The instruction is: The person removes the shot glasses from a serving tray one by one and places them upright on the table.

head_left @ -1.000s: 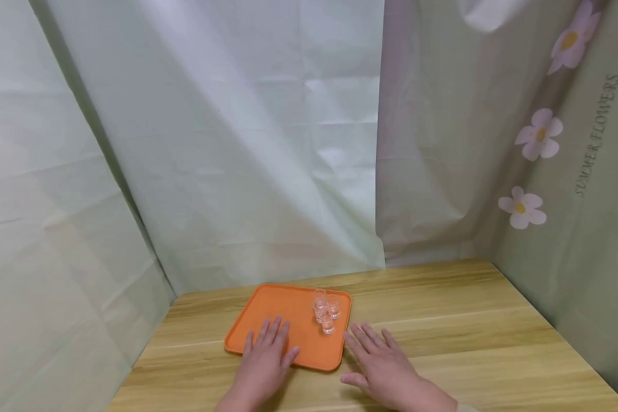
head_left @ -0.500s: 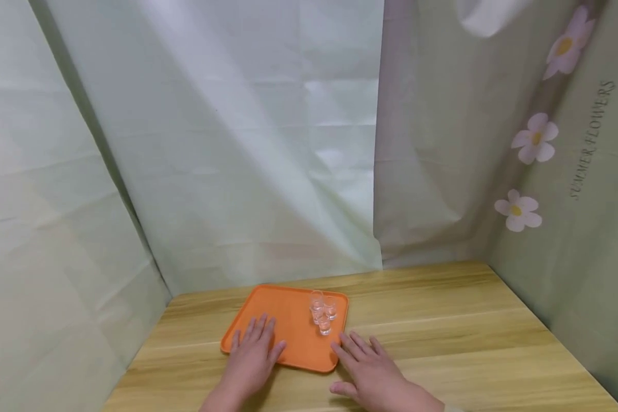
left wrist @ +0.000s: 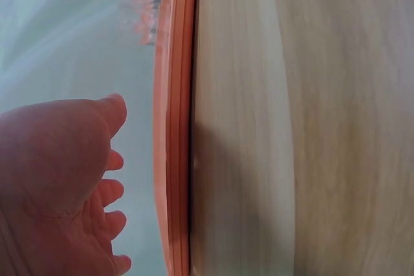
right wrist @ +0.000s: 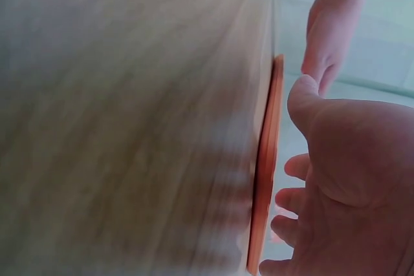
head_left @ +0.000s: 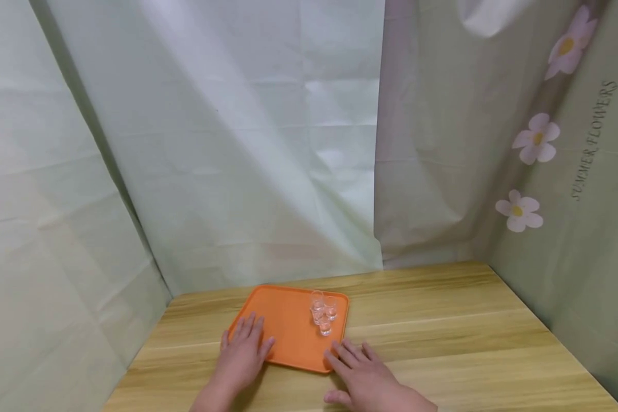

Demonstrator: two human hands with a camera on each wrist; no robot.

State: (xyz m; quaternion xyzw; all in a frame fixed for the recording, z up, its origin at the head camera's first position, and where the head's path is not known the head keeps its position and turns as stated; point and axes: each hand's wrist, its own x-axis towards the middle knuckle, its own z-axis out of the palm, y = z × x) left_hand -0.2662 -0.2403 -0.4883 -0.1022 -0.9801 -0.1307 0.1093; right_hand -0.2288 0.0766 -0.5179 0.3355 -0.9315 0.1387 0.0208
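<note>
An orange tray (head_left: pixel 288 335) lies flat on the wooden table, and several small clear cups (head_left: pixel 323 312) stand in a cluster on its right part. My left hand (head_left: pixel 241 357) is over the tray's left front corner, fingers extended and spread. In the left wrist view, that hand (left wrist: pixel 58 179) appears raised above the tray's rim (left wrist: pixel 173 121), holding nothing. By the front right corner is my right hand (head_left: pixel 363 372), its fingers straight and spread. The right wrist view shows this hand (right wrist: pixel 349 179) just above the tray edge (right wrist: pixel 266 166); whether its fingertips touch the rim cannot be told.
The wooden table (head_left: pixel 443 326) extends to the right of the tray. A pale green curtain (head_left: pixel 268 171) hangs behind it, with further panels on both sides. White flowers (head_left: pixel 519 210) are printed on the right panel (head_left: pixel 592 246).
My left hand has shifted left and slightly towards me, to the tray's left front corner. My right hand has come a little left and nearer. Tray and cups keep their places on the table.
</note>
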